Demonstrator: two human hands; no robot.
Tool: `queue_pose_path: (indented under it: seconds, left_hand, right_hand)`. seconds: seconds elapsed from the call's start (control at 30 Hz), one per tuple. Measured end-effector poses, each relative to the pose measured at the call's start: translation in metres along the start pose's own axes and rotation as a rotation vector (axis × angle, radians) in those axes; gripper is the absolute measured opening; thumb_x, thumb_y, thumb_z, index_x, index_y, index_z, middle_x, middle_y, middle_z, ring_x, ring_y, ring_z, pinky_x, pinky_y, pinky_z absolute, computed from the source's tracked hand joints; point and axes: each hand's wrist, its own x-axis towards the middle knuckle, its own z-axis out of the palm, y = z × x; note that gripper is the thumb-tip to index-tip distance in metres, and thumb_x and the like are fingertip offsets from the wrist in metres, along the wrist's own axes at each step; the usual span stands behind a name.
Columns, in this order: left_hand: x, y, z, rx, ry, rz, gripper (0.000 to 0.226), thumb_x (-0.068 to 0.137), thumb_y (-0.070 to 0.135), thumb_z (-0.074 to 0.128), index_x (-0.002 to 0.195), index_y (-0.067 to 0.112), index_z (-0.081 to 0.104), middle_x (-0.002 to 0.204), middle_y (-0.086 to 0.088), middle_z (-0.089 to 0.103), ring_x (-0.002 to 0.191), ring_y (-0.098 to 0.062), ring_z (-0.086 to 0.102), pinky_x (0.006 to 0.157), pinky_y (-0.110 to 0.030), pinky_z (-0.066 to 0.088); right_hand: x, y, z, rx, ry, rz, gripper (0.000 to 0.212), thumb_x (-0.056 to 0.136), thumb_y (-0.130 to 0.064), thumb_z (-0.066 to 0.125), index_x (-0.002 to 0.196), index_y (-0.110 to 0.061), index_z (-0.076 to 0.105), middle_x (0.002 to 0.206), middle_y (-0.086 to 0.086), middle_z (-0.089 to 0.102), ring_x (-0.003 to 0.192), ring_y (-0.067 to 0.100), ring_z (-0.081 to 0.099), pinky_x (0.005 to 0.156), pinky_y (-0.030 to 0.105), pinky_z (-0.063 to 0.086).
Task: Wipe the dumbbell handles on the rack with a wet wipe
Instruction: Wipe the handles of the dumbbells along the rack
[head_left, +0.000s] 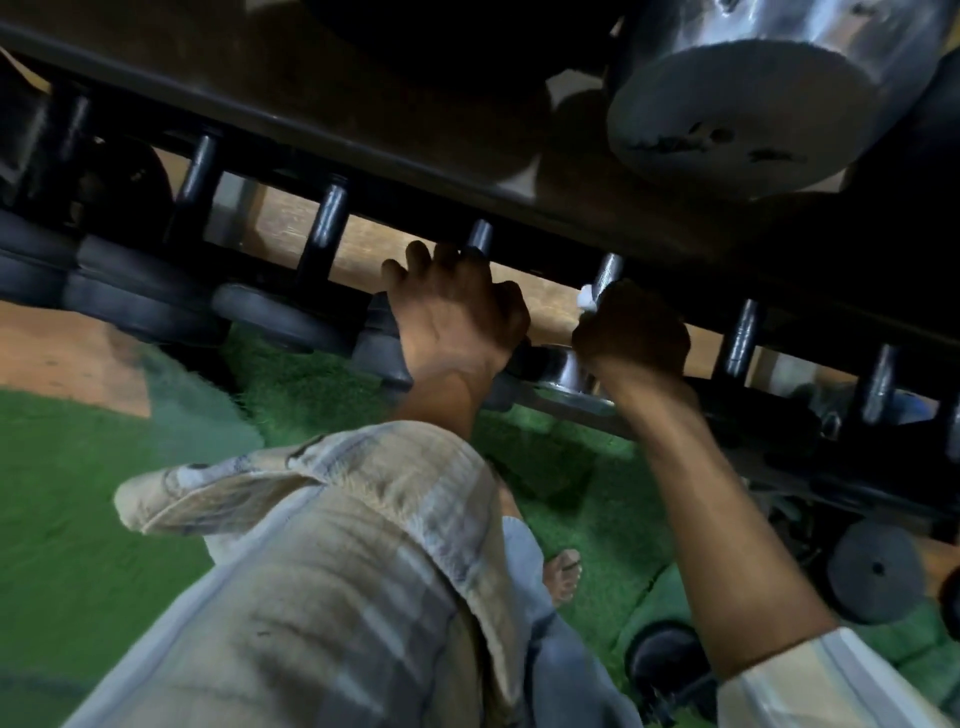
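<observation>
Along the lower tier of the dark metal dumbbell rack (363, 130), black rubber-ended dumbbells (140, 306) lie side by side at the left, their dark handles running back under the upper rail. Further right, the left hand (457, 312) rests over a dark dumbbell handle (480, 236), fingers curled loosely across it; whether it truly grips cannot be told. Beside it, the right hand (631, 332) is clenched round a bright steel dumbbell handle (609, 270), with the white wet wipe (587, 300) showing at its upper edge, pressed against the bar. To do this step well, keep the wipe wrapped fully round the bar, stroke along its whole length and rotate the grip so the underside is covered. Headroom is tight: the upper rail passes just above the knuckles, and a large chrome dumbbell head (737, 114) overhangs at the right. Neighbouring handles stand near on both sides, so withdraw straight back toward the green artificial turf floor (78, 493), where open room lies.
</observation>
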Motion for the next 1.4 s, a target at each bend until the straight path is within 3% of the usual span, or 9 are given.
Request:
queue_pose_path:
  seconds: [0.27, 0.4, 0.6, 0.7, 0.83, 0.97, 1.13, 1.27, 1.4]
  left_hand:
    - [0.017, -0.019, 0.013, -0.260, 0.050, -0.969, 0.045, 0.086, 0.044, 0.043, 0.117, 0.016, 0.059, 0.124, -0.010, 0.058, 0.116, -0.035, 0.049, 0.093, -0.050, 0.038]
    - [0.014, -0.032, 0.021, -0.287, 0.011, -0.862, 0.051, 0.085, 0.046, 0.037, 0.116, 0.013, 0.061, 0.123, -0.011, 0.059, 0.118, -0.035, 0.050, 0.094, -0.048, 0.044]
    - [0.013, -0.035, 0.021, -0.285, 0.038, -0.848, 0.053, 0.083, 0.046, 0.037, 0.114, 0.011, 0.063, 0.120, -0.010, 0.061, 0.115, -0.034, 0.053, 0.090, -0.045, 0.045]
    - [0.018, -0.031, 0.020, -0.292, 0.023, -0.879, 0.043, 0.087, 0.042, 0.045, 0.114, 0.014, 0.063, 0.122, -0.008, 0.060, 0.115, -0.034, 0.051, 0.091, -0.047, 0.043]
    - [0.022, -0.031, 0.017, -0.290, 0.007, -0.899, 0.042, 0.089, 0.043, 0.045, 0.114, 0.015, 0.063, 0.124, -0.008, 0.059, 0.116, -0.034, 0.049, 0.092, -0.047, 0.041]
    - [0.021, -0.028, 0.018, -0.291, 0.013, -0.901, 0.042, 0.088, 0.041, 0.042, 0.113, 0.014, 0.063, 0.123, -0.008, 0.059, 0.115, -0.034, 0.049, 0.092, -0.047, 0.041]
    - [0.021, -0.030, 0.018, -0.279, 0.010, -0.909, 0.042, 0.087, 0.040, 0.042, 0.113, 0.015, 0.064, 0.123, -0.007, 0.060, 0.116, -0.034, 0.049, 0.092, -0.046, 0.040]
    - [0.021, -0.027, 0.016, -0.292, 0.016, -0.920, 0.041, 0.088, 0.040, 0.044, 0.114, 0.016, 0.065, 0.125, -0.007, 0.060, 0.118, -0.033, 0.048, 0.093, -0.046, 0.039]
    - [0.021, -0.027, 0.014, -0.295, 0.020, -0.921, 0.044, 0.087, 0.041, 0.043, 0.115, 0.015, 0.065, 0.125, -0.007, 0.061, 0.118, -0.033, 0.049, 0.093, -0.045, 0.040]
  right_hand:
    - [-0.001, -0.045, 0.012, 0.520, 0.015, -0.481, 0.011, 0.098, -0.037, 0.058, 0.104, -0.028, 0.057, 0.107, -0.002, 0.065, 0.104, 0.021, 0.063, 0.090, 0.047, 0.051]
    - [0.010, -0.050, 0.022, 0.515, 0.010, -0.718, 0.008, 0.093, -0.027, 0.063, 0.099, -0.030, 0.067, 0.095, -0.014, 0.068, 0.095, 0.010, 0.064, 0.083, 0.043, 0.053]
    - [0.028, -0.058, 0.016, 0.541, -0.062, -0.869, 0.013, 0.084, -0.018, 0.078, 0.096, -0.021, 0.082, 0.093, -0.011, 0.076, 0.081, -0.019, 0.058, 0.072, 0.003, 0.037]
    - [0.037, -0.070, 0.017, 0.686, -0.044, -0.746, 0.019, 0.087, -0.026, 0.074, 0.100, -0.012, 0.077, 0.096, -0.006, 0.072, 0.088, -0.005, 0.061, 0.080, 0.014, 0.043]
    - [0.045, -0.085, 0.012, 1.036, -0.455, -0.517, 0.005, 0.084, -0.011, 0.071, 0.088, -0.011, 0.067, 0.076, -0.001, 0.064, 0.071, 0.005, 0.062, 0.069, 0.022, 0.051]
    - [0.044, -0.084, -0.001, 0.493, -0.498, -0.828, 0.025, 0.084, 0.007, 0.061, 0.103, 0.003, 0.075, 0.074, 0.002, 0.074, 0.070, -0.007, 0.065, 0.067, 0.007, 0.047]
    - [0.057, -0.070, 0.010, -0.032, -0.418, -1.029, 0.025, 0.089, 0.003, 0.056, 0.106, -0.003, 0.074, 0.104, 0.014, 0.074, 0.103, 0.027, 0.067, 0.087, 0.037, 0.052]
    - [0.047, -0.052, 0.005, 0.364, -0.663, -0.847, 0.047, 0.095, 0.009, 0.048, 0.119, -0.026, 0.068, 0.101, -0.022, 0.061, 0.095, -0.015, 0.059, 0.084, 0.006, 0.045]
    - [0.038, -0.036, 0.014, 0.717, -0.753, -0.525, 0.036, 0.076, -0.019, 0.057, 0.105, -0.038, 0.065, 0.104, -0.016, 0.069, 0.101, 0.009, 0.067, 0.085, 0.032, 0.050]
